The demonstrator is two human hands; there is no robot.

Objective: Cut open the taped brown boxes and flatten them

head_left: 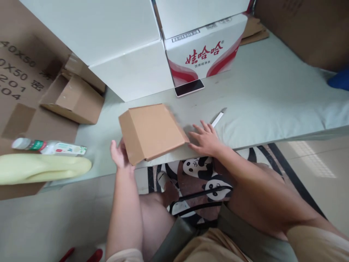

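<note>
A small brown cardboard box [156, 131] lies on the cloth-covered table in front of me, with a sloping flap along its left side. My left hand [120, 154] is at the box's lower left edge, open, its thumb standing away from the cardboard. Some of its fingers are hidden behind the flap, so I cannot tell how firmly they touch. On the other side, my right hand [205, 139] is open with fingers spread, close by the box's right corner. Just beyond those fingers lies a utility knife [219, 117] with a white handle.
A phone [189, 87] lies before a printed white carton [204, 54], beside stacked white boxes [133, 69]. At left are an open cardboard box [79, 98], a plastic bottle [49, 146] and a pale yellow object [43, 168]. The table's front edge runs below my hands.
</note>
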